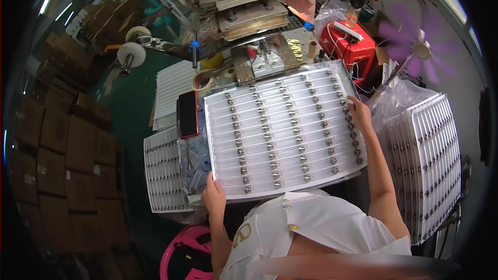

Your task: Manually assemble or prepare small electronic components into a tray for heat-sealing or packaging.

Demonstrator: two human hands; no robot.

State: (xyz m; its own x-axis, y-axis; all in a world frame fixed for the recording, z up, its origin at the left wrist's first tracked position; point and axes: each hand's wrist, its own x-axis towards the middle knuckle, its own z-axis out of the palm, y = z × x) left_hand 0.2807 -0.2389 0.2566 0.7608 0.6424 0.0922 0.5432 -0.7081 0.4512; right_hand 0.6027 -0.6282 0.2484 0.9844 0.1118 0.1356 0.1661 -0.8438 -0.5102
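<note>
The left hand (213,194) grips the tray (282,135) at its seven o'clock corner, fingers tucked under the edge and thumb pressed on top. The right hand (359,114) holds the three o'clock edge, fingers curled over the rim and pinching it. Between them the tray is held level above the person's lap, a white plastic sheet with rows of clear grooves, each row dotted with small metal-capped parts in four columns. Just under the tray at nine o'clock lies a dark phone (188,114) with a red rim, and below that another filled tray (161,171) resting on the worktop (129,124), which is green. At three o'clock, well apart from the right hand, a stack of like trays (430,161) stands tilted beside a clear plastic bag (397,98). At twelve o'clock a sealing press (249,15) with flat metal plates sits just beyond the tray's far edge, a red box (350,46) at one o'clock beside it, and a purple fan (415,46) further at two o'clock. A tape roll (131,53) on a spindle sits at ten o'clock. Brown cartons (62,150) are piled along nine o'clock. A pink stool (181,254) shows at six o'clock beneath the person's white shirt (311,223).
</note>
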